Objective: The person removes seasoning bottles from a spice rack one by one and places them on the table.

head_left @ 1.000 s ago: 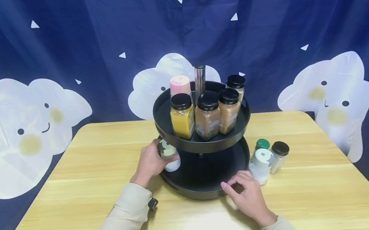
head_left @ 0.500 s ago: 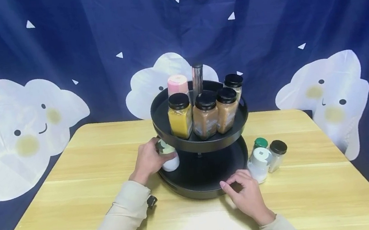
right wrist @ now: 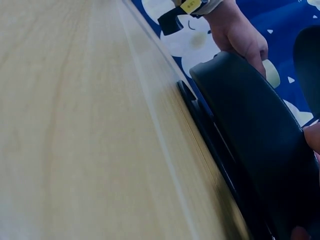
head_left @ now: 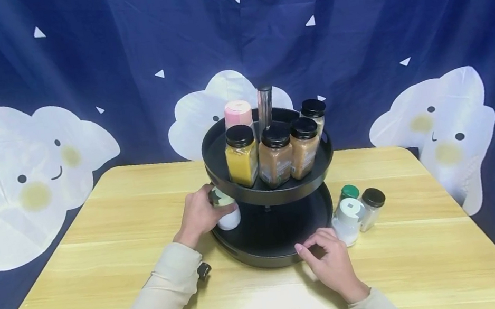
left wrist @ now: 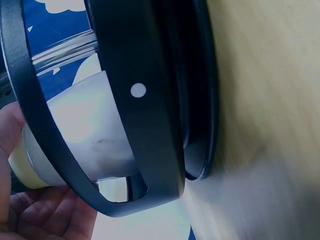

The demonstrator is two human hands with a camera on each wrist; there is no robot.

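Note:
In the head view my left hand [head_left: 197, 218] grips a white bottle [head_left: 229, 220] with a pale cap, thumb across its front. The bottle stands at the left side of the lower tier [head_left: 283, 232] of a black two-tier turntable. The left wrist view shows the bottle's white body [left wrist: 92, 130] behind the slotted rim [left wrist: 150, 140], fingers around its cap end. At the front right, my right hand [head_left: 333, 264] pinches the lower rim with thumb and forefinger. Its fingertips [right wrist: 312, 136] show at that rim in the right wrist view.
The upper tier [head_left: 291, 190] carries a yellow spice jar [head_left: 243, 163], two brown ones [head_left: 275, 161], a pink-capped bottle [head_left: 237, 113] and another black-capped jar [head_left: 314, 110]. On the table right of the turntable stand a white bottle [head_left: 346, 225], a green-capped jar [head_left: 350, 192] and a black-capped jar [head_left: 372, 205].
The head view has shifted slightly, moving everything a little leftward in the picture. Both hands, the white bottle and the turntable keep their places relative to each other.

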